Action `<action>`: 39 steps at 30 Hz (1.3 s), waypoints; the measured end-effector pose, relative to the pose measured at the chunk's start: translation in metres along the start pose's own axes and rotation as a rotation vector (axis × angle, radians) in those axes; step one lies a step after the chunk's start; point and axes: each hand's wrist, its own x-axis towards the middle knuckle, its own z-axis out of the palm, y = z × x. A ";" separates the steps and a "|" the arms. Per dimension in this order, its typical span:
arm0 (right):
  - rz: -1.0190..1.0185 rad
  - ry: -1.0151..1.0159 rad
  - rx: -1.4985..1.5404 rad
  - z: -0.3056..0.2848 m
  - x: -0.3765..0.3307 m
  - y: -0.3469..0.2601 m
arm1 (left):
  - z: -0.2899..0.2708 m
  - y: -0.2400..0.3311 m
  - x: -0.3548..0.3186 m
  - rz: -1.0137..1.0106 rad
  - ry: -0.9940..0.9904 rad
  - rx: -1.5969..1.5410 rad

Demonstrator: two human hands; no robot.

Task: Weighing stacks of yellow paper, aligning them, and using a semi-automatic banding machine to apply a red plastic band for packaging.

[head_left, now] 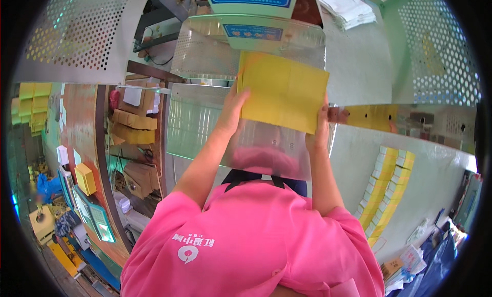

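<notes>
Between my two hands is a yellow paper sheet or stack [284, 94], flat-faced with a faint fold line; its thickness is hard to tell. My left hand [233, 111] grips its left edge, thumb on the upper face. Its right edge is held by my right hand [320, 127], whose fingers are partly hidden behind it. The paper is over a shiny metal plate [271, 148] that reflects my pink shirt. Just beyond stands a clear plastic cover [205, 46] on a pale green machine with a blue label [252, 32].
Perforated metal panels [77, 35] [435, 51] rise at both far sides. A metal bar [405, 120] extends right from the machine. On the right, rows of yellow-and-white bundles [384, 189] lie on the floor. A brown table [84, 123] at left carries a yellow block [85, 179] and a calculator [95, 215].
</notes>
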 end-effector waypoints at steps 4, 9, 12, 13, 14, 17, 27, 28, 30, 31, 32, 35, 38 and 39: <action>0.036 0.063 0.118 -0.004 0.001 0.009 | 0.003 -0.003 0.004 0.021 0.026 -0.014; 0.147 0.148 0.170 -0.003 0.006 0.011 | 0.005 -0.003 0.006 0.010 0.069 0.007; 0.151 0.153 0.200 -0.017 0.013 0.030 | 0.004 -0.007 0.008 -0.015 0.048 0.036; 0.147 0.164 0.201 -0.019 0.016 0.033 | 0.005 -0.007 0.008 -0.024 0.041 0.052; 0.142 0.158 0.202 -0.023 0.016 0.033 | 0.007 -0.008 0.009 -0.032 0.034 0.069; 0.119 0.149 0.209 -0.016 0.014 0.035 | 0.003 -0.010 0.004 -0.044 0.067 0.049; 0.024 0.180 0.025 -0.024 0.013 0.039 | 0.004 -0.010 0.004 -0.059 0.062 0.035; 0.040 0.179 0.034 -0.026 0.013 0.042 | 0.008 -0.008 0.003 -0.064 0.073 0.054; 0.047 0.181 0.041 -0.025 0.012 0.040 | 0.009 -0.007 0.000 -0.063 0.078 0.072; 0.035 0.204 -0.029 -0.021 0.011 0.038 | 0.005 -0.009 -0.003 -0.048 0.075 0.060; 0.026 0.228 -0.100 -0.018 0.009 0.035 | 0.002 -0.012 -0.008 -0.036 0.071 0.046; 0.245 0.066 0.203 -0.012 -0.006 0.025 | -0.010 -0.020 -0.033 0.052 0.087 0.051; 0.185 0.050 0.204 0.007 -0.047 0.025 | -0.027 -0.006 -0.078 0.010 0.100 0.282; 0.136 0.036 0.086 0.016 -0.061 0.019 | -0.035 -0.006 -0.087 -0.006 0.097 0.276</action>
